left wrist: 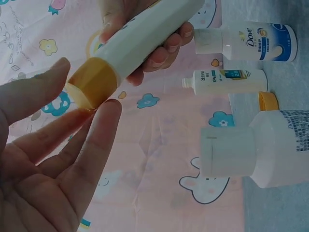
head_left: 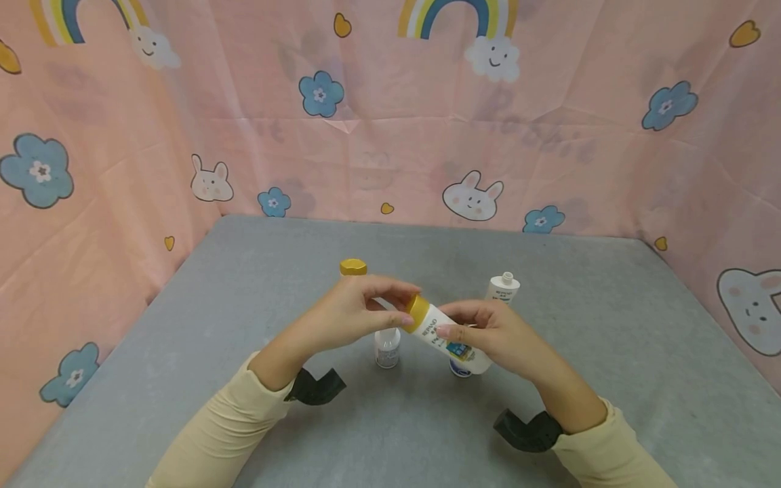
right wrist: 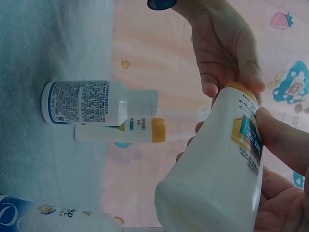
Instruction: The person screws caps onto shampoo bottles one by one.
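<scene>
My right hand point(head_left: 503, 339) grips a white shampoo bottle point(head_left: 436, 333) with a teal and gold label, tilted with its top toward the left hand. Around its gold cap point(left wrist: 94, 82) my left hand point(head_left: 348, 312) has thumb and fingertips on either side, pinching it. Behind the left hand stands another white bottle with a gold cap point(head_left: 353, 266), its body mostly hidden. An uncapped white bottle point(head_left: 503, 288) stands behind the right hand, its narrow neck bare. In the left wrist view a loose gold cap point(left wrist: 268, 101) lies on the table near that uncapped bottle.
A small white bottle point(head_left: 387, 349) with a whitish cap stands below the left hand. A blue and white Dove bottle point(left wrist: 260, 42) is partly hidden by the held bottle in the head view. Grey cloth point(head_left: 293, 257) covers the table; a pink patterned curtain point(head_left: 378, 149) surrounds it.
</scene>
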A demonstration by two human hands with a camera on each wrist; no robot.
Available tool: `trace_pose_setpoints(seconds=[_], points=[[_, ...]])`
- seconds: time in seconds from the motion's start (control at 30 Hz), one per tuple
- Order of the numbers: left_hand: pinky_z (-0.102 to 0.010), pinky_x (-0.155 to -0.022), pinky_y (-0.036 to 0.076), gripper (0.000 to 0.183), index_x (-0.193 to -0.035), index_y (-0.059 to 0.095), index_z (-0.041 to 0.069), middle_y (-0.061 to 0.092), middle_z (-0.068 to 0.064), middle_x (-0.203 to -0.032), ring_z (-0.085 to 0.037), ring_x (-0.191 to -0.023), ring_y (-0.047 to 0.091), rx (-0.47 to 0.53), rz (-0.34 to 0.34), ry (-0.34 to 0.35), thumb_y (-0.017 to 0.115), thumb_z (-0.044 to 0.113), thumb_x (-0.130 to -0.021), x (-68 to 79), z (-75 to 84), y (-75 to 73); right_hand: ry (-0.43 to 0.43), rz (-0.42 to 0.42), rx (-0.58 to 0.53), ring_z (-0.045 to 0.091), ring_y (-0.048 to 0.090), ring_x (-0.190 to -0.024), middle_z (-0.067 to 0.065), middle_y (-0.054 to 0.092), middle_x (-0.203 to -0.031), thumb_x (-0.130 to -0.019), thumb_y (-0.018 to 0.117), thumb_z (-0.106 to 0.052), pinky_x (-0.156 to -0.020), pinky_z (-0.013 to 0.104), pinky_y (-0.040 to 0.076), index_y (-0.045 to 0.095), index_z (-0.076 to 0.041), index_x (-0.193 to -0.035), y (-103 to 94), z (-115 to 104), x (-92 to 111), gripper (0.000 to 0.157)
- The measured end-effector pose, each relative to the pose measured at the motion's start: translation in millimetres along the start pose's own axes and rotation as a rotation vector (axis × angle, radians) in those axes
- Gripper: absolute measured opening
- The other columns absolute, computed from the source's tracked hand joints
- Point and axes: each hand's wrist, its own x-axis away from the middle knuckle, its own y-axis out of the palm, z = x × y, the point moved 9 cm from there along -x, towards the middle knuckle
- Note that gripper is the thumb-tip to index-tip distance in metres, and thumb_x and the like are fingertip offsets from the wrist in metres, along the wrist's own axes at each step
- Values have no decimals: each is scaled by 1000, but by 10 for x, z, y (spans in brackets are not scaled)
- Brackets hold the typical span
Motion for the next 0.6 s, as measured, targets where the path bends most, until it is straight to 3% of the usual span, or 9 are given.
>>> trace_pose_setpoints(seconds=[0.6], points=[[-24,-83,58,35,-121,70,7,73,-4,-109,-13,-101,66,-6,9,43,77,15,-87,2,34,12,10,-1,-30,23,65,-91,20,71,-110,-97,64,-19,-78,37,54,67,3,-122,0,7,5,34]])
